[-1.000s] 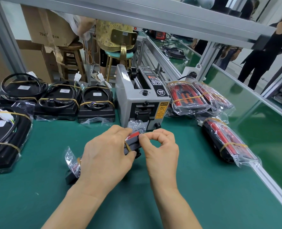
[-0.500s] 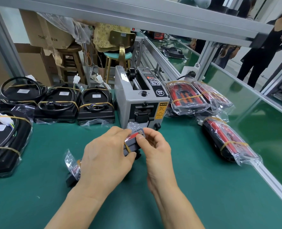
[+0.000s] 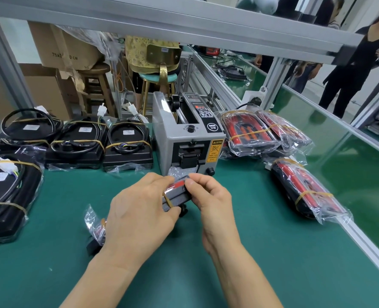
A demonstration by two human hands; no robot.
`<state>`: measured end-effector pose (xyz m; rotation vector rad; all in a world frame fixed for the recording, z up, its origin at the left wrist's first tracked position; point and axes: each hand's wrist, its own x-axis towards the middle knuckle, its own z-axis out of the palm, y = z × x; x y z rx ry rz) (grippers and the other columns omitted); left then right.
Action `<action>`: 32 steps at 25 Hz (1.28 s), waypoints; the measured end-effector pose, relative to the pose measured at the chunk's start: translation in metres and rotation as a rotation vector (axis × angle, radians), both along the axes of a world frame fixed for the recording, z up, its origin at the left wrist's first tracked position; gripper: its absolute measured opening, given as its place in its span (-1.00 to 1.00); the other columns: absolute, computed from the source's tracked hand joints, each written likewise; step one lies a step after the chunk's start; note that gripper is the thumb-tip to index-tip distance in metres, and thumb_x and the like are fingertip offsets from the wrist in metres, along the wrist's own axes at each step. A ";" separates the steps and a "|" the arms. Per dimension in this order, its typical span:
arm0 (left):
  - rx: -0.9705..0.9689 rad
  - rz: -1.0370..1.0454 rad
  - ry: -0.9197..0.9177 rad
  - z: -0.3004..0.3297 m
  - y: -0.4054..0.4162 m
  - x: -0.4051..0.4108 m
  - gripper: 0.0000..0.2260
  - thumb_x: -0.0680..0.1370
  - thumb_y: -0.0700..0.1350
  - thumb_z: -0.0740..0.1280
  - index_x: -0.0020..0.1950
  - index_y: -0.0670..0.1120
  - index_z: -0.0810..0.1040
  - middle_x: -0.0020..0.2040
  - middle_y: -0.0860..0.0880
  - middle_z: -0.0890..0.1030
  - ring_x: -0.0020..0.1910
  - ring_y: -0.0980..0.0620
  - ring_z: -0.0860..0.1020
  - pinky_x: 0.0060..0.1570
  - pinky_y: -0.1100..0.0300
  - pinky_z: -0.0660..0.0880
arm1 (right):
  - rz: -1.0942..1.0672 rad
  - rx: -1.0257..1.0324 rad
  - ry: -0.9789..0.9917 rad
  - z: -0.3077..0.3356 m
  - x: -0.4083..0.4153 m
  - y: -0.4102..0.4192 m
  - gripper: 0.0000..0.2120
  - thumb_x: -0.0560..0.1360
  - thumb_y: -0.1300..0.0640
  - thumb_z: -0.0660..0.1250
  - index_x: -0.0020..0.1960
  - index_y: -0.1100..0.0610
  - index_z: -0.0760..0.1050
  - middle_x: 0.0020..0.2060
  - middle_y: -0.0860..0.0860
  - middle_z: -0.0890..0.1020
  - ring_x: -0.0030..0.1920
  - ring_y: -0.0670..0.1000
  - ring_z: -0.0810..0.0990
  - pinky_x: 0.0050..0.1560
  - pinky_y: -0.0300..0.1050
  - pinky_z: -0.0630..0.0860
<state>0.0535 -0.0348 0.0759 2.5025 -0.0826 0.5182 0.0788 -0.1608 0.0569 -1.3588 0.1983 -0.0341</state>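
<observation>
**Chg. vs. earlier frames:** right hand [image 3: 208,201] has closed in on the small black-and-red part in a clear plastic bag [image 3: 177,192]. 1 s ago its thumb and forefinger made a loop at the part's right end; now the fingers lie over that end. Left hand [image 3: 139,215] and the part: pos. approx. unchanged.

**Entry 1, part:** held clear of the green bench mat [image 3: 273,252], btwn both hands, just in front of the grey box-shaped tape dispenser [image 3: 166,143]. Tilted, red end uppermost. Thin yellow rubber band [image 3: 168,200] round its lower-left portion.

**Entry 2, left hand:** fingers curled over the part from the left, thumb at its lower edge, gripping it.

**Entry 3, right hand:** thumb and fingertips pinching the upper right end through the bag film.

**Entry 4, second bagged part [image 3: 95,227]:** lies on the mat, partly under my left wrist.

**Entry 5, risks (my judgement):**
- Bag film looks slick. If either pinch eases while I work the end, the part could slide out and drop to the mat.
- The band sits near one end only. A pull along the part could roll it off or snap it.
- Loose film at the top is close to the dispenser outlet, so pushing fwd. could snag it there.
- Any sweep of the left forearm could drag the second bagged part w/ it.
</observation>
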 end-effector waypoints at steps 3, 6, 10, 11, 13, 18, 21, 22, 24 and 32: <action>0.009 0.008 -0.009 0.000 -0.002 0.000 -0.58 0.30 -0.04 0.52 0.16 0.08 0.62 0.02 0.19 0.61 -0.05 -0.01 0.58 -0.15 0.23 0.36 | -0.018 0.024 0.023 0.000 0.000 0.003 -0.87 0.52 0.29 0.32 -0.04 0.16 0.64 -0.11 0.07 0.70 -0.07 -0.04 0.60 0.14 -0.09 0.51; -0.024 -0.018 -0.033 0.002 0.002 0.001 -0.62 0.28 -0.04 0.48 0.09 0.08 0.65 -0.03 0.17 0.63 -0.07 0.00 0.60 -0.11 0.20 0.45 | 0.016 -0.033 0.038 -0.001 0.001 -0.002 -0.80 0.55 0.28 0.27 -0.08 0.09 0.64 -0.15 -0.02 0.70 -0.08 -0.09 0.60 0.12 -0.09 0.48; -0.702 -0.197 -0.104 0.008 0.028 0.004 -0.57 0.15 -0.07 0.50 -0.02 0.22 0.66 -0.08 0.20 0.68 -0.09 0.21 0.64 -0.01 0.41 0.49 | 0.268 -0.282 -0.080 -0.001 0.000 -0.031 -0.30 0.29 -0.10 0.49 0.39 -0.11 0.37 0.27 -0.30 0.48 0.28 -0.34 0.40 0.24 -0.34 0.31; -0.922 -0.271 -0.108 0.006 0.032 0.006 -0.54 0.14 -0.16 0.53 -0.01 0.17 0.68 -0.06 0.13 0.70 -0.07 0.17 0.65 0.00 0.38 0.51 | 0.334 -0.355 -0.127 0.001 0.001 -0.038 -0.08 0.18 -0.15 0.53 0.46 -0.19 0.22 0.32 -0.41 0.37 0.31 -0.44 0.30 0.24 -0.40 0.27; -1.229 -0.373 -0.108 -0.003 0.033 0.007 -0.56 0.20 -0.32 0.45 0.04 -0.02 0.67 -0.02 -0.01 0.70 -0.05 0.06 0.65 0.01 0.23 0.57 | 0.419 -0.370 -0.234 0.014 0.007 -0.047 0.06 0.11 -0.12 0.57 0.48 -0.28 0.08 0.27 -0.55 0.33 0.26 -0.53 0.28 0.17 -0.44 0.33; -1.259 -0.480 -0.045 -0.009 0.036 0.007 -0.48 0.22 -0.25 0.45 0.17 -0.03 0.50 0.07 -0.02 0.64 0.06 0.02 0.59 0.03 0.22 0.54 | 0.505 -0.368 -0.354 0.031 0.017 -0.042 -0.26 0.22 0.19 0.57 0.31 -0.12 0.36 0.18 -0.21 0.60 0.24 -0.13 0.55 0.21 -0.24 0.46; -1.147 -0.438 0.002 0.001 0.042 0.006 -0.51 0.23 -0.08 0.52 0.13 0.06 0.52 0.03 0.01 0.65 0.00 0.07 0.62 -0.06 0.28 0.55 | 0.579 -0.333 -0.335 0.032 0.011 -0.038 -0.38 0.30 0.21 0.51 0.29 -0.05 0.38 0.16 -0.15 0.62 0.21 -0.11 0.57 0.16 -0.23 0.48; -1.124 -0.425 0.018 0.004 0.043 0.005 -0.52 0.22 -0.08 0.53 0.11 0.06 0.53 0.00 0.01 0.66 -0.03 0.07 0.62 -0.09 0.29 0.55 | 0.602 -0.314 -0.328 0.036 0.010 -0.038 -0.42 0.31 0.16 0.50 0.28 -0.05 0.41 0.16 -0.07 0.62 0.19 -0.05 0.58 0.16 -0.17 0.50; -1.094 -0.439 0.059 0.009 0.044 0.003 -0.54 0.19 -0.07 0.53 0.06 0.06 0.55 -0.06 0.01 0.66 -0.10 0.08 0.62 -0.14 0.28 0.55 | 0.562 -0.335 -0.340 0.051 0.012 -0.036 -0.57 0.32 0.07 0.48 0.18 -0.03 0.54 0.11 0.12 0.62 0.03 0.13 0.57 0.12 0.01 0.48; -0.946 -0.460 0.107 0.018 0.041 0.006 -0.67 0.22 0.02 0.47 -0.04 0.06 0.58 -0.14 0.06 0.62 -0.19 0.13 0.57 -0.19 0.35 0.49 | 0.408 -0.326 -0.178 0.074 0.030 -0.013 -0.79 0.41 0.19 0.47 -0.38 0.08 0.54 -0.43 0.02 0.54 -0.35 -0.01 0.49 -0.29 -0.24 0.42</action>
